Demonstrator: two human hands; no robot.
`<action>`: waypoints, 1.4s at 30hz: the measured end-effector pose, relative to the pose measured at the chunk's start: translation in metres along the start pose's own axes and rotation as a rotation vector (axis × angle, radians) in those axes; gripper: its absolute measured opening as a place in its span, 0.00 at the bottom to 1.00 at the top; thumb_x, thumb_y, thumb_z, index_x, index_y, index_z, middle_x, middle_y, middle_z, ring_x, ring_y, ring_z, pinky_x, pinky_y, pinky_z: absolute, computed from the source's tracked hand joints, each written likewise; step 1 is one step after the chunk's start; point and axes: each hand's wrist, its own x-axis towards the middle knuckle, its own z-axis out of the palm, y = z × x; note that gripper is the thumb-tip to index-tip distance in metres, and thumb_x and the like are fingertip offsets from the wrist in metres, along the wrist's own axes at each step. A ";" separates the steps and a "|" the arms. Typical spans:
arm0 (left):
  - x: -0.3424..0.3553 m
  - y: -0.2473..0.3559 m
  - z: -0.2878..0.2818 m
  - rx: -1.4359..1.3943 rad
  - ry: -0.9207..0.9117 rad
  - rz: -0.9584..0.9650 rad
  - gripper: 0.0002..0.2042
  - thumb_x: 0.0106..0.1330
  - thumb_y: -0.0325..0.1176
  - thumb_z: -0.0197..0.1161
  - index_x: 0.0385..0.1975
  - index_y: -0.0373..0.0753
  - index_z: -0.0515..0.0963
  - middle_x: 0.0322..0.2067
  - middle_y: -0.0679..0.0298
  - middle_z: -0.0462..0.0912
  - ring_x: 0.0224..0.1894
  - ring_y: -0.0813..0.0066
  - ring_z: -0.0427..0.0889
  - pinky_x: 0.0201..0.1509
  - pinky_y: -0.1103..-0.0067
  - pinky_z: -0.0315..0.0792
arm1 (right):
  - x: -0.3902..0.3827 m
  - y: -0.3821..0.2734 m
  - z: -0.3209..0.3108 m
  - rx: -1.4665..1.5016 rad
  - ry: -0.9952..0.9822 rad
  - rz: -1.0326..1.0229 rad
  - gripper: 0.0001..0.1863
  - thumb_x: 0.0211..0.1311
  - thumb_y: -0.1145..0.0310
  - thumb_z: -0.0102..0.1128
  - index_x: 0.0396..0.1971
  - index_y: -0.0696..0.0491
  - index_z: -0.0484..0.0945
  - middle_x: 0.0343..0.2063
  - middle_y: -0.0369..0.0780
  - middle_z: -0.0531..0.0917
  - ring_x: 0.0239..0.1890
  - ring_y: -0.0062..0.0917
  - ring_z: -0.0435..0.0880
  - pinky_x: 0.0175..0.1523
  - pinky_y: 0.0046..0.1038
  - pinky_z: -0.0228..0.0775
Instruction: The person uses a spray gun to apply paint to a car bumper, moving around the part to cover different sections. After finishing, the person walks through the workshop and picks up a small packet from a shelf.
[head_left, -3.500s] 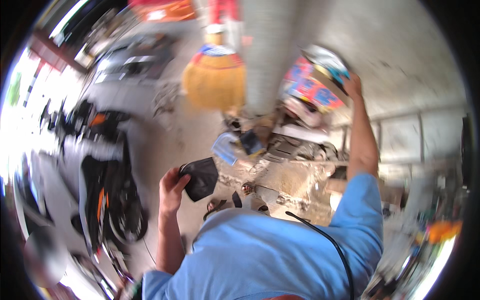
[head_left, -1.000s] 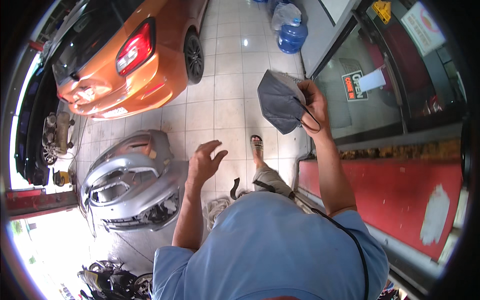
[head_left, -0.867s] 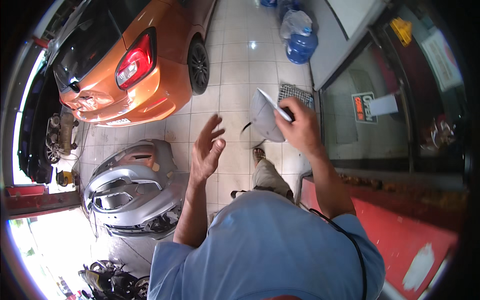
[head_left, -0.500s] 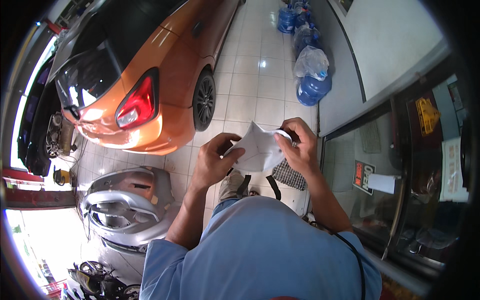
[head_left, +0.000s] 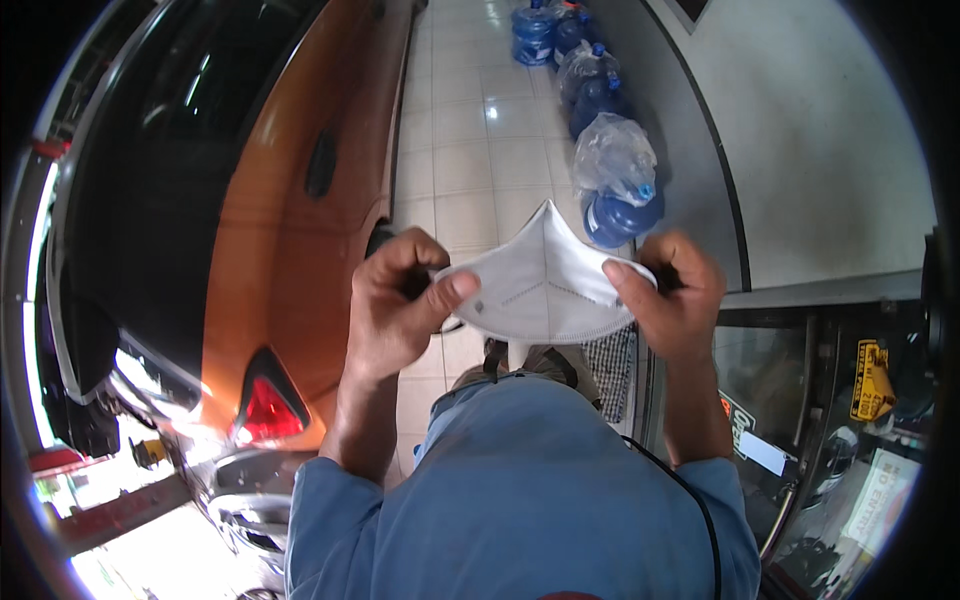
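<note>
A white folded face mask point(head_left: 540, 285) is stretched open between my two hands, in front of my blue shirt. Its pointed top stands up in the middle, and a dotted seam runs across its inner side. My left hand point(head_left: 405, 300) pinches the left end between thumb and curled fingers. At the other end my right hand point(head_left: 668, 290) grips the edge the same way, thumb on the near face. The fingertips behind the mask are hidden.
An orange car point(head_left: 290, 200) stands close on my left, its red tail light point(head_left: 270, 405) near my left elbow. Blue water jugs point(head_left: 625, 215), some under plastic bags, line the grey wall at right. A glass door point(head_left: 760, 390) is beside my right arm; a checkered mat point(head_left: 610, 375) lies below.
My hands have moved apart and the mask is spread wider, its inner side facing me. My view has shifted forward along the car, and the grey bumper at left is mostly out of sight.
</note>
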 end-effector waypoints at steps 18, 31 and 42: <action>0.485 0.138 -0.029 0.130 -0.471 0.970 0.06 0.73 0.28 0.58 0.31 0.38 0.78 0.22 0.58 0.80 0.13 0.79 0.71 0.18 0.82 0.69 | 0.487 0.149 -0.011 0.370 -0.156 -0.725 0.09 0.67 0.73 0.66 0.35 0.48 0.73 0.18 0.30 0.75 0.16 0.16 0.70 0.33 0.24 0.74; 0.854 0.167 -0.095 0.155 -0.403 0.867 0.07 0.57 0.24 0.61 0.21 0.38 0.70 0.17 0.70 0.68 0.15 0.79 0.62 0.20 0.80 0.61 | 0.849 0.304 0.037 0.594 -0.533 -0.667 0.05 0.59 0.77 0.65 0.30 0.56 0.75 0.19 0.37 0.78 0.16 0.23 0.74 0.34 0.31 0.77; 1.225 0.201 -0.175 -0.240 -1.116 1.010 0.02 0.67 0.27 0.61 0.34 0.36 0.79 0.23 0.59 0.81 0.20 0.66 0.79 0.24 0.71 0.74 | 1.159 0.449 0.086 1.007 -0.605 -0.780 0.12 0.65 0.71 0.64 0.21 0.50 0.76 0.18 0.35 0.79 0.20 0.21 0.78 0.36 0.30 0.77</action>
